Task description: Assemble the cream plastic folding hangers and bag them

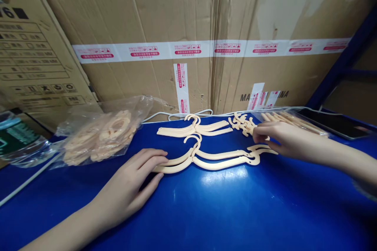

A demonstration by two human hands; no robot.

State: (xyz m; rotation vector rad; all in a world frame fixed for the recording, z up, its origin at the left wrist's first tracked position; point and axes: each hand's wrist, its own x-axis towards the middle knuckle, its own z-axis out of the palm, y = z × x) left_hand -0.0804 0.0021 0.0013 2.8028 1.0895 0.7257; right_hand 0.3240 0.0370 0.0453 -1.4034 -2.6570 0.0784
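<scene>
My left hand (141, 180) has its fingers and thumb around the left end of the nearer pair of cream hangers (220, 163), which lie flat on the table with their hooks pointing away. At the right end of this pair, curved cream pieces (259, 149) lie against the arms. My right hand (277, 135) is bent with fingers closed beside a small pile of curved cream pieces (242, 121); its fingertips are partly hidden, and what they pinch cannot be made out. Behind the nearer pair, more cream hangers (176, 130) lie folded together.
A clear bag (108, 133) of cream ring-shaped parts lies left, near a water bottle (20, 141). Cream sticks in a bag (300, 121) and a dark phone (330, 121) are at right. A white cable (159, 114) runs along taped cardboard boxes (141, 15) behind the blue table (212, 211).
</scene>
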